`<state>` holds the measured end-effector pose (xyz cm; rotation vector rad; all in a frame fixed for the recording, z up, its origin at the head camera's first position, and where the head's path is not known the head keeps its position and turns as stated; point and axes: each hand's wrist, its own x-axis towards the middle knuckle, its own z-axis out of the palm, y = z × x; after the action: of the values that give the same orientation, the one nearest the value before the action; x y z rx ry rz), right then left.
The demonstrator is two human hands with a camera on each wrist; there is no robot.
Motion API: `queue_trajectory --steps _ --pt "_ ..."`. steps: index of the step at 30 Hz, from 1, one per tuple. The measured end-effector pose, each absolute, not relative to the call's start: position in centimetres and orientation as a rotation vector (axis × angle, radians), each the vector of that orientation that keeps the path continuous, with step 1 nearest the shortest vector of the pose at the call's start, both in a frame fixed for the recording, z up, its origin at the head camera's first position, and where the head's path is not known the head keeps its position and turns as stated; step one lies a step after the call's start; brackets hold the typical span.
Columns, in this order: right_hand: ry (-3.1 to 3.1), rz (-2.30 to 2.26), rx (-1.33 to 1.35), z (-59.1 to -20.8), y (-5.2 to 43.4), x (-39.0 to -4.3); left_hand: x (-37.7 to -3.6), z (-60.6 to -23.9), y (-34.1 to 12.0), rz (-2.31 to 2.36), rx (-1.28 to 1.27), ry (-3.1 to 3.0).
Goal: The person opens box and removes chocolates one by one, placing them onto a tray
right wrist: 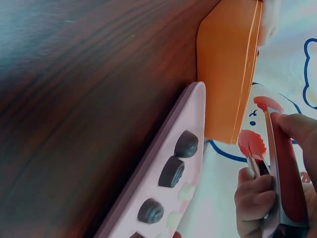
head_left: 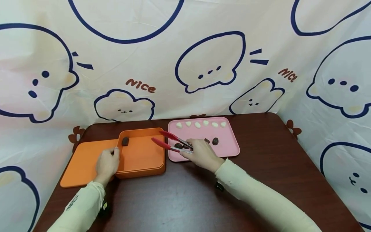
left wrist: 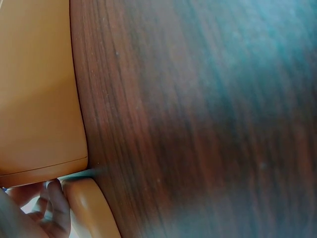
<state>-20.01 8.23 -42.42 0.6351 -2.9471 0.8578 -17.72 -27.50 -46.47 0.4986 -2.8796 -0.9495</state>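
Observation:
My right hand [head_left: 201,154] holds a pair of metal tongs [right wrist: 286,171] with red tips. The tongs are spread apart, their tips over the right wall of an orange box [head_left: 142,172], and nothing shows between them. At the box's left wall my left hand [head_left: 108,162] grips the rim with curled fingers, partly hidden in the left wrist view. A single dark chocolate [head_left: 125,141] lies in the box's back left corner. Beneath the right hand is a pink tray [head_left: 232,149] bearing several dark chocolates [head_left: 215,141], some partly covered by the tongs and hand.
Small white pieces [head_left: 197,125] stand in a row along the tray's back edge. Left of the box lies a flat orange lid [head_left: 84,161], partly under the left hand. All rest on a dark wooden table [head_left: 174,199], with a printed cloth [head_left: 162,64] behind and at both sides.

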Motion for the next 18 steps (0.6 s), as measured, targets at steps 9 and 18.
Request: queue_trajectory --steps 9,18 --pt "-2.969 0.755 0.687 -41.6 5.0 -20.5 -17.9 -46.5 -27.5 -0.956 0.491 -2.878" --pt "-3.042 0.668 0.727 -41.7 1.3 -21.2 -18.0 -46.5 -27.6 -0.93 0.512 -2.885"
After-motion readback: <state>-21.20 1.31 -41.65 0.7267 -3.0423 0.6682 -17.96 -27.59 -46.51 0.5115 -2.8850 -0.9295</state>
